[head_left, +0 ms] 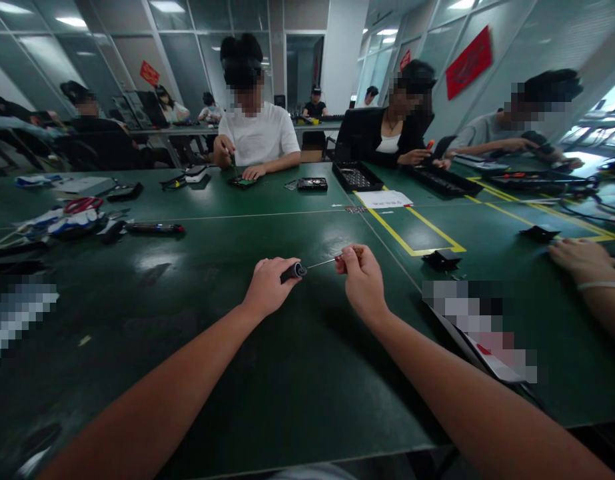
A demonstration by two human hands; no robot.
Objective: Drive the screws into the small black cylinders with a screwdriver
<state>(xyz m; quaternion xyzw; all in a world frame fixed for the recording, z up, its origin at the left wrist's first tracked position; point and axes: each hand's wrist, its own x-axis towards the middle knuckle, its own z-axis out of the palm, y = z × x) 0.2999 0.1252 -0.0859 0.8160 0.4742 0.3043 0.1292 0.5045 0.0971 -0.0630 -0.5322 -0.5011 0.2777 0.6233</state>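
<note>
My left hand (271,285) grips a short black cylinder (298,270) with a round grey-ringed end. I cannot make out exactly what it is. Thumb and fingers close around its sides, and its end face points right. A thin screwdriver (323,264) sits in my right hand (363,280), its slim metal shaft reaching left to the cylinder's end. Whether the tip touches it is too small to tell. The screwdriver's reddish handle is mostly hidden by my closed fingers. Both hands are above the green tabletop (287,373).
Right of my forearm lie a blurred-out flat item (482,333) and a black bracket-like part (442,260). A co-worker's hand (584,263) rests at the right. Cables and gloves (77,217) and a black pen-like tool (154,228) lie left. Black trays (356,177) stand opposite, before seated people.
</note>
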